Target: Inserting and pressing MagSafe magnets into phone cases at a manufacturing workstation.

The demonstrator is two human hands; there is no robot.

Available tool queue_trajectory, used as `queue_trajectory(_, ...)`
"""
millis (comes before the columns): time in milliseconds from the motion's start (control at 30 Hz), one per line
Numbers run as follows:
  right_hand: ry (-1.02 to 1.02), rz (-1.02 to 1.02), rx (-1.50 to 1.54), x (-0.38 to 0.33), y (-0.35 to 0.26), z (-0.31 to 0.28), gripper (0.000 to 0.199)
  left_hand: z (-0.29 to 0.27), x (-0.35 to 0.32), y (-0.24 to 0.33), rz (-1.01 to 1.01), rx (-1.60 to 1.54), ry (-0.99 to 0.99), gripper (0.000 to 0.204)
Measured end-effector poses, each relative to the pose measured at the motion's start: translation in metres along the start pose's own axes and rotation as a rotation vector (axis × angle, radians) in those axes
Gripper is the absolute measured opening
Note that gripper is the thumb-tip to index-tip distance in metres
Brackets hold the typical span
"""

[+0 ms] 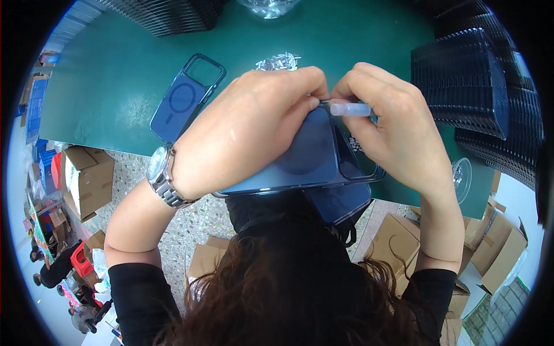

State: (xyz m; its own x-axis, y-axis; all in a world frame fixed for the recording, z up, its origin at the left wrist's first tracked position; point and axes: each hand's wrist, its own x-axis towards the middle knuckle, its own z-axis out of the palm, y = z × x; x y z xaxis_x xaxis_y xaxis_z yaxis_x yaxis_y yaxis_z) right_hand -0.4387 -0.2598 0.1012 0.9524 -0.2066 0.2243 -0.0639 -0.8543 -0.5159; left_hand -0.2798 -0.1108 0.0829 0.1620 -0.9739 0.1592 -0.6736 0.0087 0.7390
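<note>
My left hand [248, 124], with a metal wristwatch [164, 176] on the wrist, is closed on a dark blue translucent phone case [314, 141] tilted in front of me. Its thumb and forefinger pinch the case's far edge. Against that same edge, my right hand [398, 118] brings its fingertips close to the left ones. Between its fingers is a slim pen-like tool with a translucent end [351, 109]. Whether the right fingertips also pinch a small part is hidden. Another blue phone case [182, 101] with a ring mark lies on the table to the left.
On the green table [346, 34] lies a pile of small metal pieces [278, 61]. A clear bowl [268, 7] stands at the back. Stacked black trays [459, 81] are at the right, more [167, 14] at the far left. Cardboard boxes [89, 179] stand on the floor.
</note>
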Motion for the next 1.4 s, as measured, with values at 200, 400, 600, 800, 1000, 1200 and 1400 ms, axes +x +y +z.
queue_trajectory(200,0.020,-0.034,0.011,0.003,-0.002,0.002,0.014,-0.012,0.002,0.010,-0.114,0.060,-0.103,0.018)
queue_trajectory(400,-0.037,-0.015,-0.117,-0.005,-0.004,-0.006,0.023,-0.005,-0.005,0.003,0.016,0.264,0.008,0.018)
queue_trajectory(600,-0.173,0.000,-0.298,-0.006,-0.016,-0.004,0.023,-0.005,-0.009,0.012,0.015,0.346,-0.018,0.017)
queue_trajectory(800,-0.038,0.021,-0.302,-0.004,-0.017,0.004,0.015,-0.005,-0.006,0.013,0.000,0.377,0.010,0.013)
queue_trajectory(1000,0.134,-0.160,-0.331,0.003,-0.009,0.009,0.023,-0.032,-0.008,0.016,0.015,0.278,0.026,0.019)
queue_trajectory(1200,0.491,-0.531,-0.426,0.020,0.000,-0.004,0.042,-0.084,-0.010,0.024,-0.370,-0.539,-0.260,0.066)
queue_trajectory(1400,0.581,-0.366,-0.167,0.036,-0.004,0.006,0.037,-0.101,-0.040,-0.014,-0.448,-0.680,-0.213,0.062)
